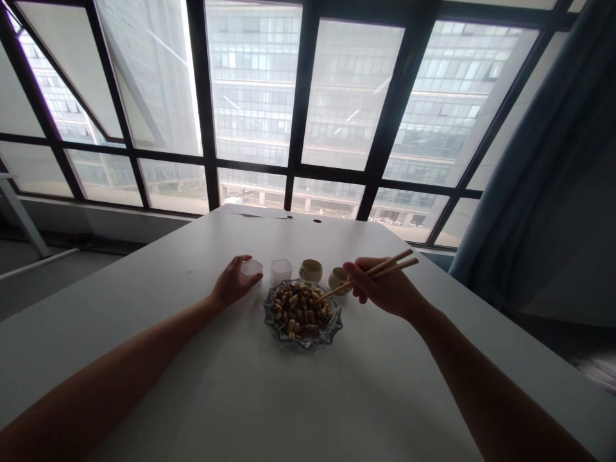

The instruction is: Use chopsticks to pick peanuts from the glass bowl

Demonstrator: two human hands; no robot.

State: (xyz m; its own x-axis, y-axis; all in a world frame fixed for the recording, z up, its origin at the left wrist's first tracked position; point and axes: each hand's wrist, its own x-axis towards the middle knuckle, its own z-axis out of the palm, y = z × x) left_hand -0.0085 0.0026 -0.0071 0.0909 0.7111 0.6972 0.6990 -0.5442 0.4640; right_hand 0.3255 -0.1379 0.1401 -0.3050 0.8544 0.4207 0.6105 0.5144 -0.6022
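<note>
With fingers and thumb around its sides, my left hand (234,280) grips a small translucent plastic cup (253,267) standing on the table. A second translucent cup (282,271) is just to its right. My right hand (378,286) is closed on a pair of wooden chopsticks (380,269), whose tips point down into the nuts and touch them. These mixed nuts (301,308), some in shells, fill a scalloped glass bowl (303,345) between my hands. Behind the bowl sits a cream ceramic cup (311,270) with dark markings. Another cream cup (338,280) is partly hidden by my right hand.
The white table (308,398) reaches to the window wall. Papers (255,212) lie at its far edge, near a small dark round spot (317,221). A blue-grey curtain (510,173) hangs at the right, and a white metal frame (24,218) stands at the left.
</note>
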